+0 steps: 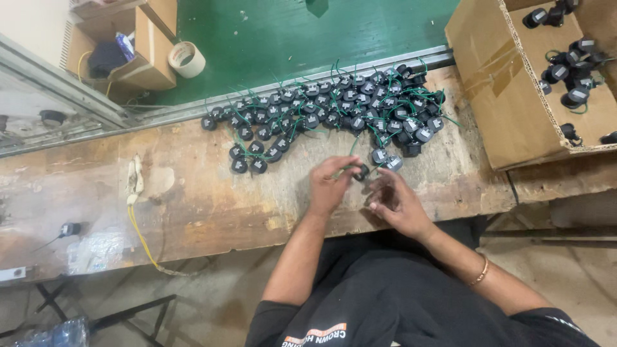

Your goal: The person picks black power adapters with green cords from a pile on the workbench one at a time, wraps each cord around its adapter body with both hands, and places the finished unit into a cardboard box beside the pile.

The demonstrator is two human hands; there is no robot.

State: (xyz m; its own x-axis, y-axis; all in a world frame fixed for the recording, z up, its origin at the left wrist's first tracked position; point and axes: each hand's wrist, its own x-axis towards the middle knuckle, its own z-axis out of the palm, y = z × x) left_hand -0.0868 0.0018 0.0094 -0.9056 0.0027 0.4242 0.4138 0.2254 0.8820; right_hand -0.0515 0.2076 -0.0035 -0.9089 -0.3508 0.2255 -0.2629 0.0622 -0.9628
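Seen from the head camera, looking down, both hands meet over the near edge of a worn wooden bench. The left hand is curled with its fingertips pinched on a small black round part; a thin green wire runs from the part up toward the pile. The right hand sits just beside it, to the right and a little nearer the body, its fingers bent toward the same part. The right hand is blurred, so I cannot tell whether its fingers are closed on the part or only touching it.

The part lies between the two hands, at the fingertips of the left and just up and left of the right palm. It is too small to read which way its face points.

Beyond the hands, a large pile of black parts with green wires spreads across the bench up to a metal rail. Its nearest pieces lie just past the held part, a little closer to the right hand.

To the right stands an open cardboard box holding more of the same parts. At the far left, a roll of tape rests on the green floor beside another box. A yellow cable hangs over the bench's front edge, well apart from the hands.
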